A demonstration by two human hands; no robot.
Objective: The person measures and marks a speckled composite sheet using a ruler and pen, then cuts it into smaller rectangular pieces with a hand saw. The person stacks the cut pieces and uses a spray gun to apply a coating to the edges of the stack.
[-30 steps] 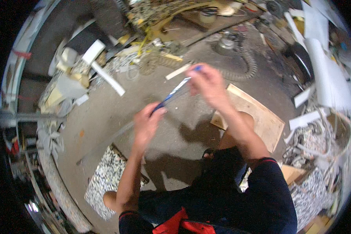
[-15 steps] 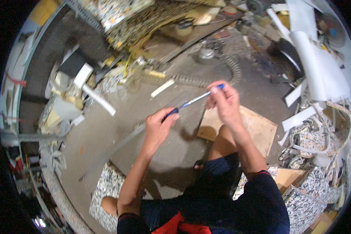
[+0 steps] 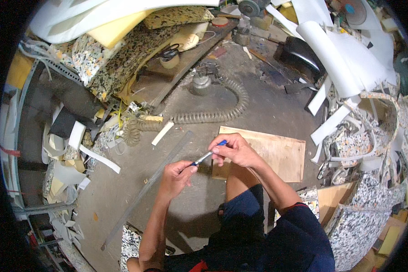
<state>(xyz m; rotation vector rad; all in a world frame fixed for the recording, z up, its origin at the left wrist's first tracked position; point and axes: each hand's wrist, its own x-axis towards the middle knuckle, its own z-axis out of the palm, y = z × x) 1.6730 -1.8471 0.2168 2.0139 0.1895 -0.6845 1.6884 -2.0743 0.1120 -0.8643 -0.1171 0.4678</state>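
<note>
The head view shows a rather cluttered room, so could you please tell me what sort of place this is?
It looks like a workshop, perhaps for foam, judging by the speckled foam-like block, roll of white sheeting and coiled hose.

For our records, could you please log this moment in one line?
Left grip: blue-silver tool, one end | right grip: other end

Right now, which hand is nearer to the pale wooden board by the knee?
Right. The right hand overlaps the board in this view; the left hand is past the board's left edge.
</note>
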